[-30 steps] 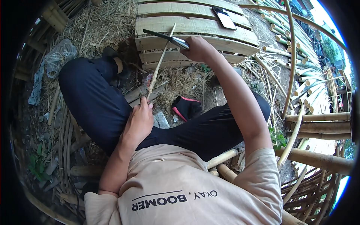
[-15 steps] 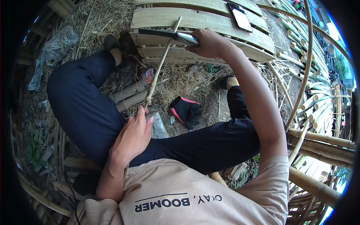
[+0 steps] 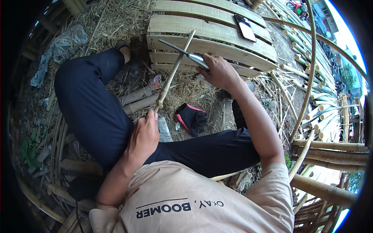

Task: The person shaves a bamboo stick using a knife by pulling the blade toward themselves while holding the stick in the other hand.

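Note:
My left hand (image 3: 144,134), low and in front of my body, is closed round the lower end of a thin bamboo stick (image 3: 169,79). The stick slants up and away to the right, with a knobbly joint just above my fingers. In my right hand (image 3: 220,73) is a knife (image 3: 197,59), gripped by its shiny metal handle. Its dark blade crosses the upper part of the stick and seems to touch it. Behind the stick's far end stands a low slatted wooden crate (image 3: 182,26).
A phone (image 3: 245,28) lies on the crate. On the straw-strewn ground between my legs are a black and pink glove (image 3: 191,119), a grey block (image 3: 164,130) and bamboo pieces (image 3: 138,101). Cut bamboo poles (image 3: 322,112) are piled at right; a plastic bag (image 3: 70,42) lies at left.
My right hand and the knife have come lower and nearer, and the blade now tilts more steeply across the stick. My left hand still grips the stick. The whole view has shifted slightly.

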Demonstrator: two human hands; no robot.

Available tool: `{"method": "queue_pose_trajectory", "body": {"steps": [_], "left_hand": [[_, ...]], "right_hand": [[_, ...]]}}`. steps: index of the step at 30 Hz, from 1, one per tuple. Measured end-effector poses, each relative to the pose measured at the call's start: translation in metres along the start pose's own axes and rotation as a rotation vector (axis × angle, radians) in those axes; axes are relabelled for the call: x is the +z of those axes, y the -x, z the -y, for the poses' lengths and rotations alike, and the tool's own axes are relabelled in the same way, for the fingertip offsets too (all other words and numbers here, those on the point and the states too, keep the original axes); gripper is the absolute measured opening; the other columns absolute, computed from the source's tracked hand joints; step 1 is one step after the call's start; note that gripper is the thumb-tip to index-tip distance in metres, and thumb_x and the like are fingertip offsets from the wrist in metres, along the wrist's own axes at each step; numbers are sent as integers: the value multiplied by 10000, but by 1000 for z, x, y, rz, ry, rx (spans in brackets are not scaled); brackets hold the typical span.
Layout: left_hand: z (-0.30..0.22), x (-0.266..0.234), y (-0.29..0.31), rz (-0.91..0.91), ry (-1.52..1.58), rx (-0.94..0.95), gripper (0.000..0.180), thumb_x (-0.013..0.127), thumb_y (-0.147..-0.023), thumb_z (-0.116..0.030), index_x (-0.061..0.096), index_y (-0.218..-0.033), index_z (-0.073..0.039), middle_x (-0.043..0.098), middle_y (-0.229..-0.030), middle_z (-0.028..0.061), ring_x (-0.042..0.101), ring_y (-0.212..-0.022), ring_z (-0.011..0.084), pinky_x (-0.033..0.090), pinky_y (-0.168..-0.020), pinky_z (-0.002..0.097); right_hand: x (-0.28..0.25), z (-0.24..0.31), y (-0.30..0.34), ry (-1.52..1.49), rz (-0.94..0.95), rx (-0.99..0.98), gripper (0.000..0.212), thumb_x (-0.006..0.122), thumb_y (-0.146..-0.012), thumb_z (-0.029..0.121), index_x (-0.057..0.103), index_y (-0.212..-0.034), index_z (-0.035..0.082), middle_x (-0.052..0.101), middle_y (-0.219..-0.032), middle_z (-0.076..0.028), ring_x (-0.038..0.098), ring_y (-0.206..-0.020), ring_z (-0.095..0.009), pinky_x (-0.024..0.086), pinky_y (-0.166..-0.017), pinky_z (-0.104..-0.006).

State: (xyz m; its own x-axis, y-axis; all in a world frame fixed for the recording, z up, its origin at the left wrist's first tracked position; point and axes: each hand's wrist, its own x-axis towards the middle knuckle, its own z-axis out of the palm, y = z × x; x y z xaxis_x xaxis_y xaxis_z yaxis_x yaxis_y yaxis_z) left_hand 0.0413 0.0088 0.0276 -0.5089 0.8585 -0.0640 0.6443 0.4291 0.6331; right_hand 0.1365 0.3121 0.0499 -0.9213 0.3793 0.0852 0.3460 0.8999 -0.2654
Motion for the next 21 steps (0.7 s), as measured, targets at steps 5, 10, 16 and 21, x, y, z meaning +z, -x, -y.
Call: {"method": "queue_pose_trajectory", "body": {"steps": [5,10,16,21], "left_hand": [[7,-4,-10,-51,-41,-20,205,434,-1043,-152,503,-991,33,606,-723,309,610,-720,514,460,-620,585],[10,-3,-15,-65,-71,-10,222,446,-1038,-157,527,-986,43,609,-708,305,625,-703,498,486,-610,565],[21,-2,-19,-97,-74,41,229,468,-1035,-175,547,-994,37,612,-696,294,629,-677,486,499,-582,538],[27,4,-16,-122,-85,18,232,498,-1030,-188,561,-968,27,612,-672,273,634,-668,472,500,-584,537]], "right_hand": [[-16,41,25,28,102,5,330,707,-894,289,585,-1030,14,668,-787,-216,655,-792,-434,504,-696,-510],[2,68,50,-115,131,98,268,719,-862,231,632,-1024,36,679,-781,-203,665,-775,-420,515,-701,-493],[50,57,37,-225,0,177,259,708,-862,255,687,-852,-3,665,-734,-229,662,-746,-426,523,-687,-475],[52,51,23,-238,84,192,264,716,-840,277,728,-843,13,683,-765,-246,673,-756,-433,545,-732,-500]]}}
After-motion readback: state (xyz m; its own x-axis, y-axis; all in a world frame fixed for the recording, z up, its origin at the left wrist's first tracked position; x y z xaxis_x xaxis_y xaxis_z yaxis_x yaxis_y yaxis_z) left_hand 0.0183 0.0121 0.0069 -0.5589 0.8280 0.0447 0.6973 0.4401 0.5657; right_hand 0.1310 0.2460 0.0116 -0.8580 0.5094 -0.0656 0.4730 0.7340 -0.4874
